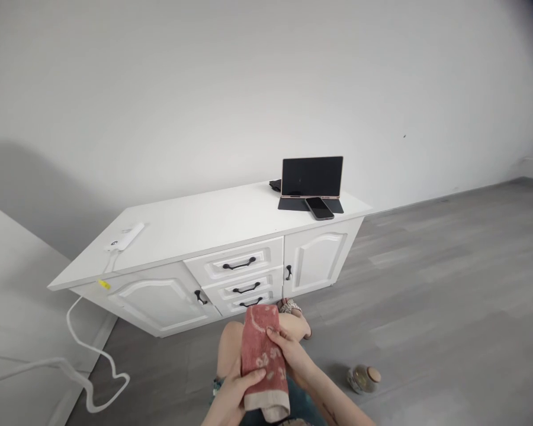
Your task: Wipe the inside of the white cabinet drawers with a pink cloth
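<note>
A folded red towel (260,346) with pale patterns and a cream end band lies over my lap, between my two hands. My left hand (237,387) grips its lower left side, thumb on top and fingers hidden underneath. On the right edge, higher up, my right hand (288,352) pinches the cloth with its thumb lying on the upper face. The towel's far end reaches toward the cabinet drawers, and its underside is out of sight.
In front stands a white cabinet (195,219) carrying a tablet (311,176), a phone (319,209) and a white power strip (131,236). A white cable (91,349) hangs at left. A lidded jar (364,379) sits on the grey floor to my right.
</note>
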Demonstrator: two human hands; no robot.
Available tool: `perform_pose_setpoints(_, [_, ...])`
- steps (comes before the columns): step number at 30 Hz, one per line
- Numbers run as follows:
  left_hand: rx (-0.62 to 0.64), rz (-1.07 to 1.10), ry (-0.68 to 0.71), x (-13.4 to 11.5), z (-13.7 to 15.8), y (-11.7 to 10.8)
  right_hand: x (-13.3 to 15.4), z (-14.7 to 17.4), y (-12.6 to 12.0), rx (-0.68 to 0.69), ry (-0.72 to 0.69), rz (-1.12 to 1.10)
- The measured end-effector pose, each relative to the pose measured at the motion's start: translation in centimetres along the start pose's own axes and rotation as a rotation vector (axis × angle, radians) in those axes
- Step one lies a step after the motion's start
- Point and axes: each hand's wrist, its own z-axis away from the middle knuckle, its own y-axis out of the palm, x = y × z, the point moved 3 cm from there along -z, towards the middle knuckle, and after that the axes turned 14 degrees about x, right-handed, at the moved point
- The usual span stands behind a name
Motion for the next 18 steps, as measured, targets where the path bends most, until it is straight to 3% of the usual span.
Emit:
perform_pose_setpoints(3, [-0.006,0.002,0.056,0.2,-0.4,0.3,0.4,0.1,0.1,-0.038,0.020,-0.067])
perform_pose_setpoints(9, [0.073,-0.083,0.019,0.9,-0.9,0.4,-1.0,1.1,0.6,0.110,0.339,-0.277])
perform_pose_setpoints(12, [0.120,-0.261,0.035,0.5,-0.9,0.0,-1.1,1.0,-0.2,0.105,0.306,-0.363])
perform_pose_setpoints(15, [0.150,-0.455,-0.071,-0.6,-1.7,-0.7,-0.1,0.7,-2.2,-0.017,0.178,-0.437])
perform_pose_setpoints(18, [0.083,-0.537,-0.072,-3.1,-4.2,-2.0,1.3,0.9,-4.8,-0.130,0.050,-0.477])
